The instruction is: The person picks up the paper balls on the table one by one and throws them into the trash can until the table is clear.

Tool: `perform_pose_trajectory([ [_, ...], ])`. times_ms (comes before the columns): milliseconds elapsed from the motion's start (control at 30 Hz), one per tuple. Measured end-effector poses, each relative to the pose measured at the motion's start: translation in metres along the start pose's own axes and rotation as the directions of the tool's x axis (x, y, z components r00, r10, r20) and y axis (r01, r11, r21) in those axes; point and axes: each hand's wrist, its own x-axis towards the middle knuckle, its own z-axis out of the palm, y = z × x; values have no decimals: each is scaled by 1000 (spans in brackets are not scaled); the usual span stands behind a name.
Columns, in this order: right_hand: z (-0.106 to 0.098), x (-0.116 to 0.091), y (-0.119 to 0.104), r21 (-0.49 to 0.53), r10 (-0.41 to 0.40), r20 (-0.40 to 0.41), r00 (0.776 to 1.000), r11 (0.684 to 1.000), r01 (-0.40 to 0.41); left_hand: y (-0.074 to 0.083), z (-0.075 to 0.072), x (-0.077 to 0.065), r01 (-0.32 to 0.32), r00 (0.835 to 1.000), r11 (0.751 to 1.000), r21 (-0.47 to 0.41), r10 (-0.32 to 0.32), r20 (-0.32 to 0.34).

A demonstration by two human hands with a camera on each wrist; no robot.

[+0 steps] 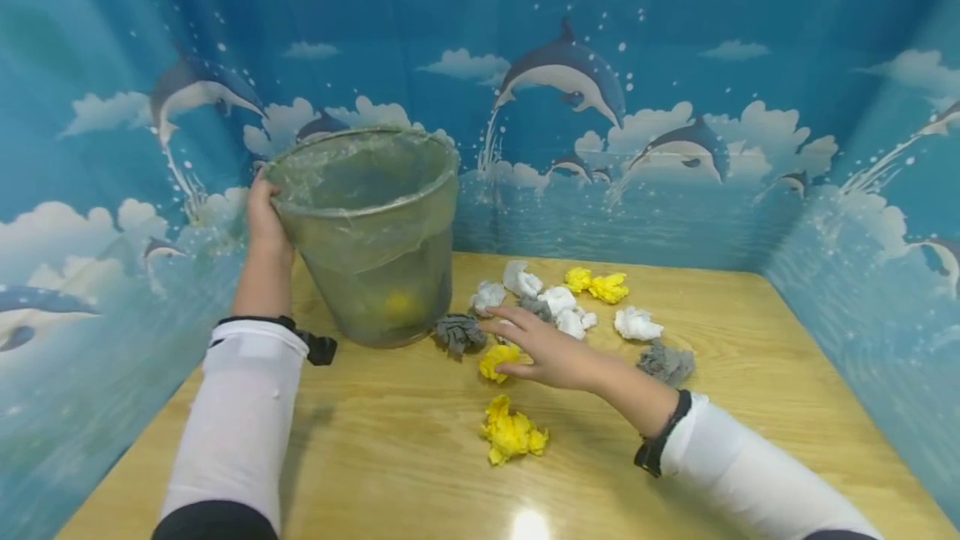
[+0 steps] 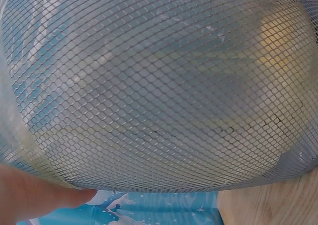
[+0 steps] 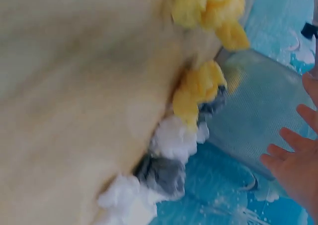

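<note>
curtain (image 1: 375,7) behind table (image 1: 375,448); left hand (image 1: 266,213) grips bin (image 1: 367,248), right hand (image 1: 553,351), spread, hides some wads (image 1: 495,358)

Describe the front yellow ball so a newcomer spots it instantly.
At the wooden table, find the mesh bin, then the right hand to its right. On that hand's near side lies a crumpled yellow ball. Of its kind, it lies closest to the person, with bare table all around.
</note>
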Motion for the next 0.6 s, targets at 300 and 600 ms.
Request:
perform_pose_trajectory([
  [300,29,-5,-11,-103,-19,93,995,994,29,0,-2,-3,8,1000,1000,-18,-8,-15],
  [600,39,-7,-17,-98,13,181,983,995,5,1,0,-5,23,1000,1000,10,-22,-15],
])
